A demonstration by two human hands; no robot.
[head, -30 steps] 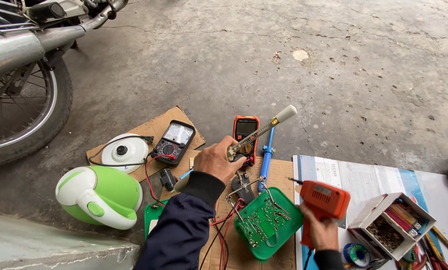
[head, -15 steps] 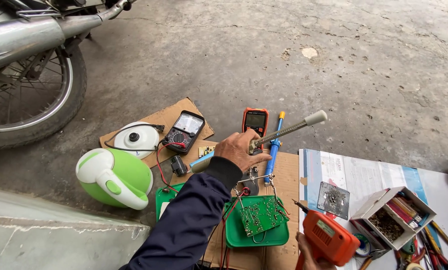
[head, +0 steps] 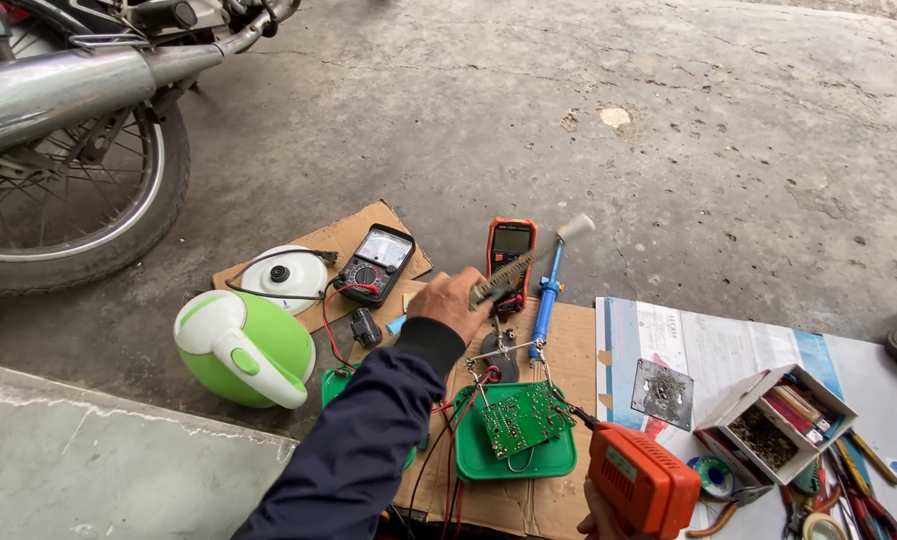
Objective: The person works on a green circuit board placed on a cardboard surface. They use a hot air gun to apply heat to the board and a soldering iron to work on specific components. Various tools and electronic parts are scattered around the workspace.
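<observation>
Green circuit board lies flat in a green tray near centre, clipped steady. Left hand fingers clench a thin rod-like tool just beyond it; right hand grips an orange soldering gun, tip toward the board

place: street-side repair spot — concrete floor | motorcycle wheel | multimeters — cardboard
</observation>
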